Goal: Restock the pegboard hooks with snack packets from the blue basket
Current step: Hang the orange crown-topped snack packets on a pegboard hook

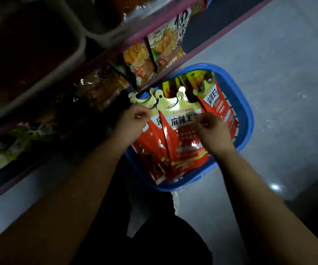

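Note:
A blue basket (245, 104) stands on the floor beside the shelving, holding several red snack packets with gold crown-shaped hang tabs. The front packet (183, 142) lies above the basket between both hands. My left hand (133, 121) pinches the packets at their upper left, just under a gold tab. My right hand (211, 131) grips the front packet's right side with curled fingers. Another red packet (214, 104) leans against the basket's far right side. The pegboard hooks are not visible.
Shelving with a pink-edged shelf (173, 71) runs along the left, stocked with orange and yellow snack bags (164, 46) and dark, dim goods. Grey tiled floor (288, 54) lies to the right. My dark-trousered legs are below the basket.

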The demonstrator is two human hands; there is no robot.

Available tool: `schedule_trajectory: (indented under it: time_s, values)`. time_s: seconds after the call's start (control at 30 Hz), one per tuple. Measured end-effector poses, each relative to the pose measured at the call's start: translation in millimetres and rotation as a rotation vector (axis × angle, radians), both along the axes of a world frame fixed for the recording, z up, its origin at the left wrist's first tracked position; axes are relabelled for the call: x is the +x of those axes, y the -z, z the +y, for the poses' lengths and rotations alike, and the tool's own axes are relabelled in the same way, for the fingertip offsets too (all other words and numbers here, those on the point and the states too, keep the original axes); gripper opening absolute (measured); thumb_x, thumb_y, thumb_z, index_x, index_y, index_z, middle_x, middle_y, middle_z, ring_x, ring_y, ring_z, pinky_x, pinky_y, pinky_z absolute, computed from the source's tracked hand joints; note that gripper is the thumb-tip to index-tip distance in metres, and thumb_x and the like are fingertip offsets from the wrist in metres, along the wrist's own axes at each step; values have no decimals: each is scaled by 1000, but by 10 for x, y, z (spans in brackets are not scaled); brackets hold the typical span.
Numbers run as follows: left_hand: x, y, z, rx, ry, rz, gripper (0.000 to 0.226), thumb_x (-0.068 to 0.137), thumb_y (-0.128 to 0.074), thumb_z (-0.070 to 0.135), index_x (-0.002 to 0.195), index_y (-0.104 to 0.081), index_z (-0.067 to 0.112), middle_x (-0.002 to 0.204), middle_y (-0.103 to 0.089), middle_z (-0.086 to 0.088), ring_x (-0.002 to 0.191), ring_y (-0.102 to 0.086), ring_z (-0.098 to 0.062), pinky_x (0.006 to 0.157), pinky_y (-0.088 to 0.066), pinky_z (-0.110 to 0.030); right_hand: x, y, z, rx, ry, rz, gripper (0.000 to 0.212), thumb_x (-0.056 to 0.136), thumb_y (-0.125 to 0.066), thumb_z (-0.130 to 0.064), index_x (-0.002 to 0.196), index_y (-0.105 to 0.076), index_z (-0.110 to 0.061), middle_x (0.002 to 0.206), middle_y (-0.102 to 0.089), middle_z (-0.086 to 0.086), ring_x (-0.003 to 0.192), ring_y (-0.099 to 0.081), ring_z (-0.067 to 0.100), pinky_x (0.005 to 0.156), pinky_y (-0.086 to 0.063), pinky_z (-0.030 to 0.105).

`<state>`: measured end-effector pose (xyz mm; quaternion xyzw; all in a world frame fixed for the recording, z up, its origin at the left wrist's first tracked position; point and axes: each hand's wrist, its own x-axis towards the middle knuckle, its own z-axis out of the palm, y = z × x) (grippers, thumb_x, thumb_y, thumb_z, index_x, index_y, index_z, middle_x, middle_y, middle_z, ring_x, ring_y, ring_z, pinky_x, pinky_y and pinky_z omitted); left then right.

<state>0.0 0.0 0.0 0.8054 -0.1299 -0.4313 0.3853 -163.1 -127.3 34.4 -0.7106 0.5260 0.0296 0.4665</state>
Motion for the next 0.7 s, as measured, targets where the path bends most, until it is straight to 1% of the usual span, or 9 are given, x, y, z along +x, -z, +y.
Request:
schedule_trajectory:
  time_s: [0.13,0.2,0.27,0.33,0.4,0.5,0.6,0.67,0.7]
  values:
    - [-99,399,-156,-47,-222,28,44,85,-67,18,123,-48,10,100,-57,5,98,-54,-14,81,-43,-23,53,403,-3,-230,-20,91,50,86,-66,-29,127,-51,-6,126,-51,17,118,-46,30,99,-37,33]
    - [-135,442,-229,-95,-335,99,47,80,-73,19,120,-48,14,104,-60,4,97,-57,-14,81,-46,-24,68,501,56,-283,-2,72,62,81,-72,-34,131,-47,-6,128,-46,18,120,-42,31,98,-34,34]
    - [-153,400,-279,-103,-320,134,40,76,-77,21,109,-54,20,103,-61,7,93,-58,-8,74,-45,-15,102,528,121,-259,32,33,73,77,-76,-36,135,-42,-7,132,-42,17,123,-42,32,99,-37,38]
    - [-192,358,-306,-73,-273,179,39,76,-77,22,110,-59,17,113,-63,0,101,-60,-13,85,-49,-22,111,529,174,-221,60,6,79,74,-79,-36,137,-40,-9,136,-41,15,126,-42,31,101,-38,39]
    - [-191,260,-307,-54,-265,192,43,77,-77,21,114,-60,9,120,-62,-8,109,-60,-22,97,-48,-36,99,512,184,-207,68,7,80,73,-79,-38,138,-41,-9,137,-44,14,129,-40,29,104,-35,37]
    - [-145,53,-207,-111,-268,231,42,77,-76,19,113,-62,3,115,-66,-14,102,-64,-27,89,-51,-40,108,318,198,-207,63,-28,77,71,-80,-40,136,-45,-13,134,-48,11,127,-42,25,105,-36,35]
    - [-88,-243,-25,-193,-256,220,29,77,-75,16,102,-66,5,98,-72,-10,86,-68,-21,75,-54,-34,174,-20,232,-78,47,-202,68,72,-80,-36,131,-49,-19,127,-59,-2,119,-54,14,102,-45,39]
    - [-13,-470,100,-273,-222,219,10,77,-75,13,83,-68,15,76,-73,3,69,-67,-9,61,-52,-22,256,-256,258,-54,36,-266,57,71,-81,-34,119,-56,-20,112,-67,-12,106,-61,5,93,-50,31]
    - [29,-588,161,-312,-204,210,11,77,-74,11,75,-66,18,67,-71,7,62,-65,-4,56,-49,-17,317,-355,275,-68,13,-284,46,70,-82,-33,109,-60,-21,100,-70,-17,95,-63,-2,84,-51,21]
